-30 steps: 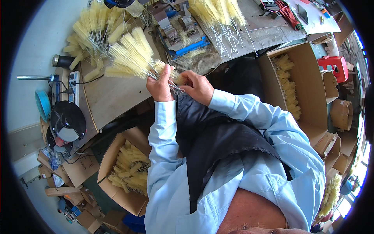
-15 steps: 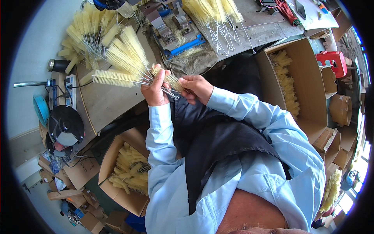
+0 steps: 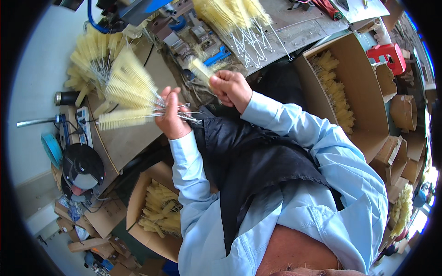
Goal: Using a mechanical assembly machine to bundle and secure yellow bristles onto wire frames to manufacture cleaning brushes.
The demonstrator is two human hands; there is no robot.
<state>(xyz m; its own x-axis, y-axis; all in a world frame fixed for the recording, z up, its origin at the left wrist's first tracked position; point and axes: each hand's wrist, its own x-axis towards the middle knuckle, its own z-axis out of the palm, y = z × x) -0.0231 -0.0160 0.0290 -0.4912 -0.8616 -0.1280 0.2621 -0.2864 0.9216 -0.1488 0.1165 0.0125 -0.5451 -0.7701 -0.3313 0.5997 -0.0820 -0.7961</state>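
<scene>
My left hand (image 3: 172,120) is closed around the wire stems of a fanned bunch of pale yellow bristle brushes (image 3: 131,85). Their bristle ends spread up and left, and the looped wire ends poke out past my fingers on the right. A little to the right, my right hand (image 3: 231,89) pinches a single bristle brush (image 3: 200,70), blurred by motion and tilted up and left. This brush is apart from the bunch, just in front of a metal machine (image 3: 198,39) with a blue bar (image 3: 216,57).
More brushes lie piled (image 3: 90,57) at the far left and in a row (image 3: 237,18) on the metal tabletop. Cardboard boxes holding brushes stand at right (image 3: 363,83) and lower left (image 3: 136,207). A black round device (image 3: 83,164) and a power strip (image 3: 84,123) are at left.
My hands have drawn apart. The left has shifted left and slightly down with the bunch, while the right has a single brush clear of it, close to the machine. The whole view has shifted slightly.
</scene>
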